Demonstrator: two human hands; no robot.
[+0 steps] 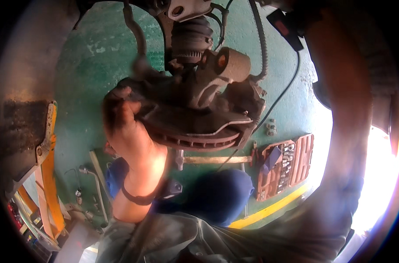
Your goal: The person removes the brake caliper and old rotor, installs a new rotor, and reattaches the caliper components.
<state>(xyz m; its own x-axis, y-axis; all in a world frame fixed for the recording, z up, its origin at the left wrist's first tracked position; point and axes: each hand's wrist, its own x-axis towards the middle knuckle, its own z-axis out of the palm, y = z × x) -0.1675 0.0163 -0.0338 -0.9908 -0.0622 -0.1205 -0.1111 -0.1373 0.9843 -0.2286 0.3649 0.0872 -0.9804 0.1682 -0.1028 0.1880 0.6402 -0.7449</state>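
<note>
Head view looked down on a green painted floor (98, 57) with a yellow line (269, 209), where a hammer (217, 160) and red socket case (283, 165) lay. Left hand (127, 127) gripped the brake disc (195, 131) edge; the right hand's fingers could not be told.

Dim, soft-focus fisheye view; blown-out glare lower right, dark vignetted rim.
</note>
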